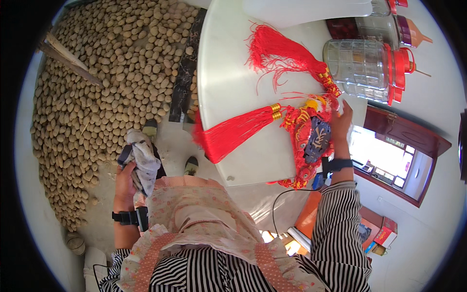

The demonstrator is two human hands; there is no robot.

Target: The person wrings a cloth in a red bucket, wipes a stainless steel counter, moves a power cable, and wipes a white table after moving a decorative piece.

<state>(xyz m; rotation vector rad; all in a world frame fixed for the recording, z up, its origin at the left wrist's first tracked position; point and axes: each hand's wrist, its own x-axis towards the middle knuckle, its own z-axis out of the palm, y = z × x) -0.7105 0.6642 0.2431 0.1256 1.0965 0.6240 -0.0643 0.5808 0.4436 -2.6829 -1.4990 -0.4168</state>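
In my left hand (126,179) is a crumpled grey-and-white cloth (142,157) with dark parts, held in front of the apron at the left. My right hand (342,122) grips the edge of a red Chinese hanging ornament (301,140), with some fingertips hidden against it. Fish figures and a dark plaque bearing writing decorate the ornament. It lies partly on a pale glass-topped table (251,160), its lower end past the edge. One red tassel (237,133) spreads across the tabletop and over its rim; another red tassel (281,47) lies farther back.
Potatoes (109,91) cover the floor at the left, with a wooden stick (69,60) among them. A red-lidded glass jar (357,69) stands beside the ornament, near a white container (306,11). A black cable (277,204) runs below the table edge.
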